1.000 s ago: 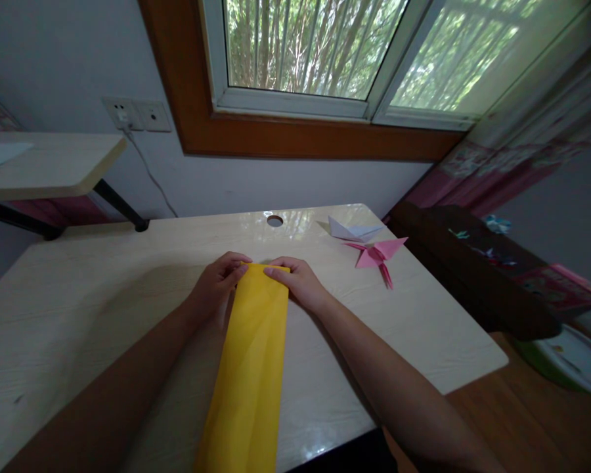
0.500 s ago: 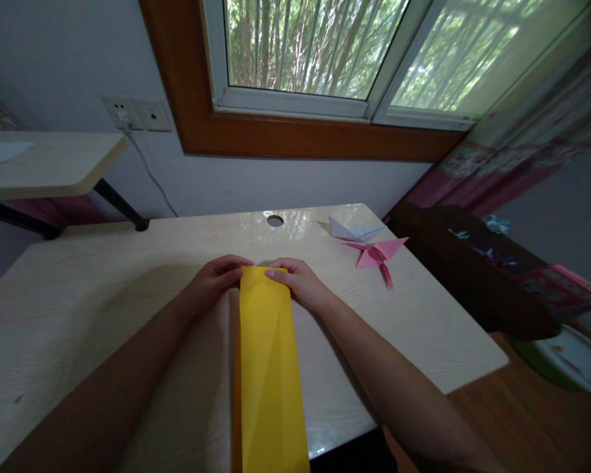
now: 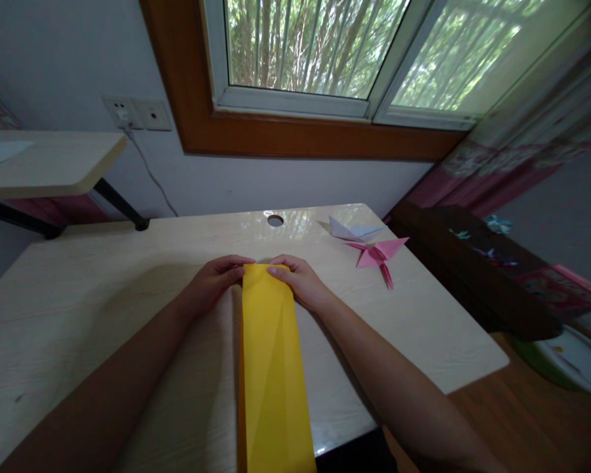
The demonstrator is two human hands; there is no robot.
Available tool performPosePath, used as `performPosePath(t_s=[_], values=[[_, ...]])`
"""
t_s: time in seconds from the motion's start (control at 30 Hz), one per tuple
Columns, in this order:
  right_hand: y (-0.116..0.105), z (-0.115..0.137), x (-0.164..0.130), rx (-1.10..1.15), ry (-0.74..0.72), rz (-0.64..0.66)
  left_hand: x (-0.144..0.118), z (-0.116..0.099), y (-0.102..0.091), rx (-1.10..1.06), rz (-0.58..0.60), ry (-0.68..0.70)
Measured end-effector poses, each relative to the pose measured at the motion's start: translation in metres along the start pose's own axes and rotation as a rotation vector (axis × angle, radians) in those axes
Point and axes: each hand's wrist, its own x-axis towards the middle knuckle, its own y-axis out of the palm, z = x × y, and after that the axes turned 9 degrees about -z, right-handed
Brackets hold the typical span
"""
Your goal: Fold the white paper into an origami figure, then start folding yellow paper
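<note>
Both hands pinch the far corners of the yellow paper strip (image 3: 273,368) — left hand (image 3: 211,284) at 11 o'clock, right hand (image 3: 300,284) at 1. The strip lies across the desk (image 3: 103,295), overhanging its near edge; uneven pulling would probably skew the layers — or slide it off.

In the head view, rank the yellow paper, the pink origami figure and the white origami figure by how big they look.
1. yellow paper, though it lies nearest the camera
2. pink origami figure
3. white origami figure, only slightly smaller; unsure
</note>
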Motion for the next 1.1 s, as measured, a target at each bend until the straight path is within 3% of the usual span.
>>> performPosePath(t_s=[0.27, 1.1], values=[[-0.0002, -0.0011, 0.0009, -0.019, -0.019, -0.023, 0.0005, -0.0016, 0.0024, -0.136, -0.004, -0.034], [0.0009, -0.0001, -0.0003, -0.041, -0.056, -0.031, 0.0018, -0.0011, 0.0038, -0.044, -0.040, -0.042]])
